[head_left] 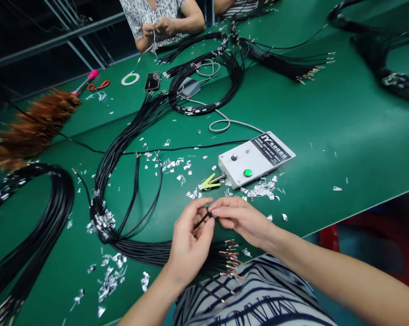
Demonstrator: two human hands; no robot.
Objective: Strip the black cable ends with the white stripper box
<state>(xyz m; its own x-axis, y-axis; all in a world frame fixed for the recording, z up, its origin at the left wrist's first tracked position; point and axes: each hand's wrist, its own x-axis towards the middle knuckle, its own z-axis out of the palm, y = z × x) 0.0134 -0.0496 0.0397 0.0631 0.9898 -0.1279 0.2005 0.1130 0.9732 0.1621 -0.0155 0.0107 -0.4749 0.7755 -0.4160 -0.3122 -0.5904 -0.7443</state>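
Green bench (343, 113), foil scraps (262, 189) mid-frame: we judge many ends done. Lower centre, left hand (191, 240) and right hand (241, 219) pinch one black wire (202, 221); wire bundles (146, 251) left.

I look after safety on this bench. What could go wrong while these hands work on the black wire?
The black wire is pinched only at the fingertips of the left hand and right hand, so it might slip out.
Foil scraps lie all around the hands and could cling to the wire or prick a finger.
The bared wire ends lie close by, between the forearms, where an arm may snag them.
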